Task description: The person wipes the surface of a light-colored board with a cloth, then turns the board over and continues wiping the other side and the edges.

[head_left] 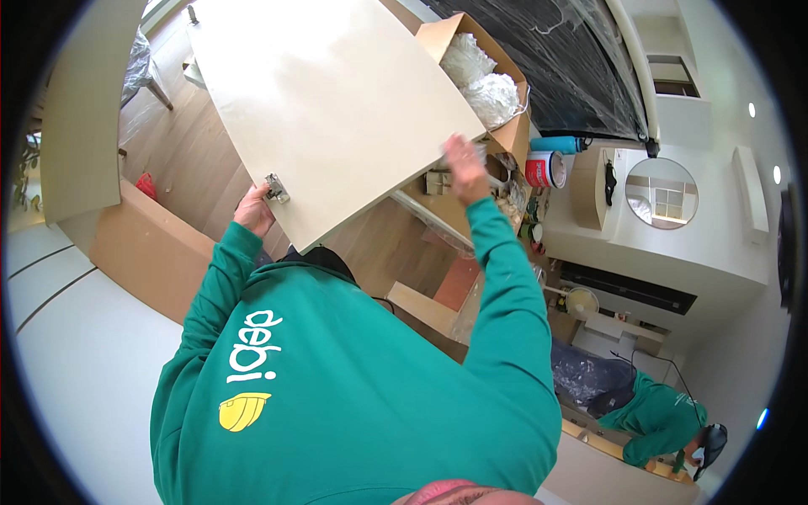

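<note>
Cream, smooth cabinet door (328,109) bears metal hinges (277,188). Left hand (254,211) clamps its edge; right hand (466,170) blurs at its corner, grip unclear.

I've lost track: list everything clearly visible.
Panel: 1, cream, top centre
Hinges: 2, metallic, panel's left edge
Board: 1, beige, far left
Cardboard: 1, brown, below board
Box: 1, brown, beside panel
Wrap: uncounted, white, in box
Bottle: 1, blue, beside box
Tub: 1, red-white, below bottle
Mirror: 1, dark-rimmed, right wall
Co-worker: 1, in green, lower right
Sleeves: 2, green, centre
Left fingers: 1 set, panel's left edge
Right fingers: 1 set, blurred, panel's right corner
</note>
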The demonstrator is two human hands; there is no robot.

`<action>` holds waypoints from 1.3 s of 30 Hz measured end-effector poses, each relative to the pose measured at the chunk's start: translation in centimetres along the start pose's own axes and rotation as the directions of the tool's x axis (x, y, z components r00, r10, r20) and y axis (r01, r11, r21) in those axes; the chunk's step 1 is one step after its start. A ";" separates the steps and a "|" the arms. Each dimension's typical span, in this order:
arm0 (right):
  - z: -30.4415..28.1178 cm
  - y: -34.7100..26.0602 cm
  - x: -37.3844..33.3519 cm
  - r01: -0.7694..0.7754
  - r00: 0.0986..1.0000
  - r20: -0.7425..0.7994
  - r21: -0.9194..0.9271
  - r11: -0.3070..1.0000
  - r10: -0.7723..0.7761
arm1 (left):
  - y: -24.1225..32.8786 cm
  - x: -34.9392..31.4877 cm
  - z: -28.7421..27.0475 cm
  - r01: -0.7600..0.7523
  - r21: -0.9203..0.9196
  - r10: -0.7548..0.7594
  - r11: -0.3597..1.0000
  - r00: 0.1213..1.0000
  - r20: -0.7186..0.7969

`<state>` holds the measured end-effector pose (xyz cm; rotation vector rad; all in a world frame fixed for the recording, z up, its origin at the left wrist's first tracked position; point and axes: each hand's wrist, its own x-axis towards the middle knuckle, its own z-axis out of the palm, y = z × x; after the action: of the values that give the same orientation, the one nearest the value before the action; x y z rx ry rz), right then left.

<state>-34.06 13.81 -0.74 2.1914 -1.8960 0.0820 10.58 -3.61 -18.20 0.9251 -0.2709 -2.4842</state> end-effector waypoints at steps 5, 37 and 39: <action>-0.2 3.3 1.4 -0.104 0.995 -0.006 -0.036 0.994 0.104 | 0.2 0.5 -0.8 -0.005 -0.042 0.007 0.999 0.999 0.040; 3.1 -31.1 2.4 0.233 0.963 0.031 0.396 0.888 -0.266 | 0.1 0.2 0.8 -0.037 -0.035 0.039 0.999 0.996 0.077; 2.8 -27.9 2.6 0.315 0.933 0.017 0.445 0.838 -0.360 | -0.1 0.5 0.0 -0.038 -0.049 0.042 0.998 0.996 0.081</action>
<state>-6.56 14.24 -7.01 2.8511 -1.6187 0.3739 10.21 -3.83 -18.52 0.7927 -0.2542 -2.4842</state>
